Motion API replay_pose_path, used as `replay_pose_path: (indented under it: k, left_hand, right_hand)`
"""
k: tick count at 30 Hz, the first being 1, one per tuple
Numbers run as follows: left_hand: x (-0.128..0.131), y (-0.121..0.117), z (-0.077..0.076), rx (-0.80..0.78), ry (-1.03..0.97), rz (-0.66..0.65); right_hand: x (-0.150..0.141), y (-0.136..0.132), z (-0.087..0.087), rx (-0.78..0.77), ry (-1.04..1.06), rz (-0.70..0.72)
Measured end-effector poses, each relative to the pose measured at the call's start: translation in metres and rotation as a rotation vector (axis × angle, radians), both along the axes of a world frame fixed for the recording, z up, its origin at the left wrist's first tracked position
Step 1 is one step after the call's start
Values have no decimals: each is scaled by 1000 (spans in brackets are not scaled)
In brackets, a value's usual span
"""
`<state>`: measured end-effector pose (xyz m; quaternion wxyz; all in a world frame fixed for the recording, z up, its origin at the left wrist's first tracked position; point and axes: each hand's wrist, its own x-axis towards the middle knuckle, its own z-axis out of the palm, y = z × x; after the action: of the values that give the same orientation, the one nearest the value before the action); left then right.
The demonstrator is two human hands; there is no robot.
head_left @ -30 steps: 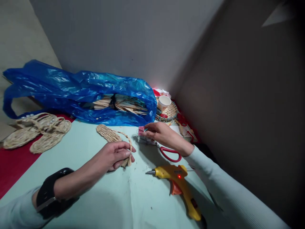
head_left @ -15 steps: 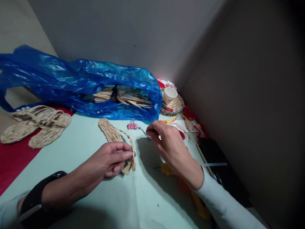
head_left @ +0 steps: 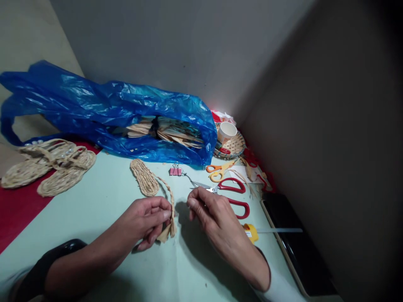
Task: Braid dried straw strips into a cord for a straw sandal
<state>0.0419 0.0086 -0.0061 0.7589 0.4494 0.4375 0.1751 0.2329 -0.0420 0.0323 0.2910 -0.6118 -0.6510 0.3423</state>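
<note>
From the head view: gripping the braid (head_left: 171, 200) close to its tail with the left hand (head_left: 145, 218), thumb against fingers, just above the splayed strands (head_left: 164, 236). Leading back along the braid to the coiled sole (head_left: 145, 178), lying flat on the table (head_left: 110, 188) just beyond the left hand. Hovering to the other side of the braid with the right hand (head_left: 217, 214), fingers curled in toward the thumb and apart from the braid; cannot tell whether pinching something thin there. Note red scissors (head_left: 234, 184) with spread handles just behind the right hand, a pink clip (head_left: 175, 171) trailing a dark cord (head_left: 188, 177) toward the blades, and a glue gun (head_left: 251, 233) mostly hidden by the right hand. Seems, as a judgement, to be at the step of steadying the braid's end for two-handed work. Calls next, most likely, for bringing the right fingertips onto the strands with the left pinch held firm, so as not to let the plait loosen, and for staying clear of the blades nearby.
</note>
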Motion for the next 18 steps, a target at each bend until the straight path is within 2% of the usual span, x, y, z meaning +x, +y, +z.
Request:
replay_pose_path:
  k: [4, 11, 15, 18]
  left_hand:
    - [-1, 0, -4, 13, -18, -12]
    - [3, -1, -15, 59, -24, -55]
    - [2, -7, -22, 89, -38, -75]
    - [2, -13, -24, 173, 25, -67]
  right_hand:
    - [-6, -7, -1, -78, -3, 82]
    - [-11, -10, 0, -163, -32, 110]
    - [-11, -7, 5, -171, -42, 153]
    - [-13, -6, 3, -167, -62, 164]
